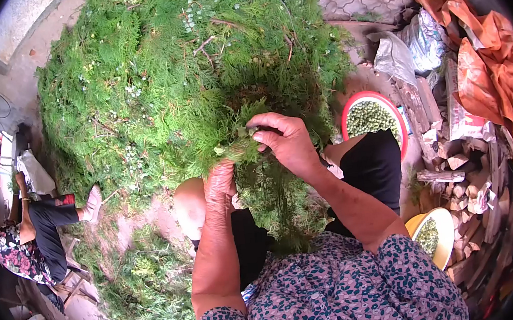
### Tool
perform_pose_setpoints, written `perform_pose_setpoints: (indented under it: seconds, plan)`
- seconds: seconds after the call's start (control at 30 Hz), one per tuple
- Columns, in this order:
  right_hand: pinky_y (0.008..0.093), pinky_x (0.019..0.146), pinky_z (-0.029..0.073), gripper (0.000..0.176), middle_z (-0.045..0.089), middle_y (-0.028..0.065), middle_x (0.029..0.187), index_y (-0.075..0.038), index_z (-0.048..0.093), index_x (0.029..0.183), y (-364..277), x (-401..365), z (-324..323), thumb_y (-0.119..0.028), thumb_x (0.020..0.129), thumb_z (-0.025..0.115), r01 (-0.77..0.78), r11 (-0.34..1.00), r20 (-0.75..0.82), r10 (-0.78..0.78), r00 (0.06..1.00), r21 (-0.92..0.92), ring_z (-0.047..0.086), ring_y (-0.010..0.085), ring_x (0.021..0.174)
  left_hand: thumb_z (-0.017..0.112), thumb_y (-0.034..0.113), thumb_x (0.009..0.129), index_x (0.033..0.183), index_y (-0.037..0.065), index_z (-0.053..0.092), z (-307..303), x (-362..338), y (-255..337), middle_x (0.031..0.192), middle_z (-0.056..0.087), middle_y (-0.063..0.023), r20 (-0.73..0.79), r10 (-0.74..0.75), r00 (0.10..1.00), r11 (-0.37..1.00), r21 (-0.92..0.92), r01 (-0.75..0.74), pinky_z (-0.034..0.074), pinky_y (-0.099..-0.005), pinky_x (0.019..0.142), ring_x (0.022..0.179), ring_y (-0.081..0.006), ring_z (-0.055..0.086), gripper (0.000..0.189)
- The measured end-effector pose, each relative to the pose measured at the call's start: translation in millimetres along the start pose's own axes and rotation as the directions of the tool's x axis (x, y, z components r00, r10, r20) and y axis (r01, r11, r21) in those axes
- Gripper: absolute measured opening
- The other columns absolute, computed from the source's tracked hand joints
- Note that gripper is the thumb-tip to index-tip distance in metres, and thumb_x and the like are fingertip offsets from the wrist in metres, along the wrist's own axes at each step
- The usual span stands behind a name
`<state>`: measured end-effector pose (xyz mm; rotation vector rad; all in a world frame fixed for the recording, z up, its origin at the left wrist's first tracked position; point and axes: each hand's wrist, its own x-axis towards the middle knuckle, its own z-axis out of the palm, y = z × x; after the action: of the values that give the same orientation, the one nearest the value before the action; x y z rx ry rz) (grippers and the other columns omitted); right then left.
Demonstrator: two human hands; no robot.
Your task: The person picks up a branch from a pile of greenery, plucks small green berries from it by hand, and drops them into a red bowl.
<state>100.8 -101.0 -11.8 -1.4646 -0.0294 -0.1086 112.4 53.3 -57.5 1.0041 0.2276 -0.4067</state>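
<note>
My left hand [220, 179] is wrapped round the stems of a feathery green sprig [240, 152], which hangs between my knees. Fingers and thumb of my right hand [286, 141] are pinched together at the top of this sprig, on something small that I cannot make out. Beyond both hands rises a large heap of green branches [154, 77] with small pale cones among them. To the right of my right knee is a red-rimmed basin [346, 113] holding round green cones.
A yellow basin [449, 236] with small green pieces stands at my right. Stacked firewood [460, 192], an orange sheet [490, 66] and plastic sacks [422, 42] line the right side. More cut greenery [151, 290] lies at lower left. Another person [21, 241] sits at far left.
</note>
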Motion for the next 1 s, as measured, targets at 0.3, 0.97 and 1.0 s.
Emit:
perform_pose_setpoints:
  seconds: [0.3,0.97,1.0]
  plan:
    - [0.0216,0.056,0.045,0.013,0.059,0.0027,0.077,0.0,0.059,0.09,0,3,-3,0.005,0.079,0.055,0.021,1.0,-0.27,-0.024,0.963,-0.014,0.056,0.0091,0.064,0.07,0.019,0.072,0.101,0.006,0.061,14,-9,3,0.098,0.061,-0.0042,-0.06,0.028,0.998,0.993,0.113,-0.021,0.042,-0.0337,0.079,0.09,-0.0172,0.054,0.032]
    - [0.0236,0.053,0.04,0.021,0.056,0.0022,0.075,0.0,0.06,0.095,1,-13,-7,-0.009,0.078,0.065,-0.012,1.0,0.055,0.011,0.998,0.014,0.052,0.0109,0.064,0.071,0.019,0.073,0.104,0.002,0.055,-21,4,-28,0.099,0.059,-0.0073,0.005,0.147,0.989,0.988,0.051,-0.148,0.045,-0.0286,0.076,0.086,-0.0155,0.055,0.039]
    - [0.0233,0.051,0.039,0.018,0.056,0.0019,0.076,-0.001,0.059,0.095,-2,-14,-11,-0.01,0.08,0.063,-0.329,0.888,0.161,0.291,0.943,0.321,0.052,0.011,0.064,0.072,0.014,0.071,0.103,0.004,0.055,-22,8,-26,0.098,0.06,-0.0054,0.016,0.076,0.997,0.993,0.085,-0.077,0.044,-0.0281,0.077,0.085,-0.0144,0.055,0.038]
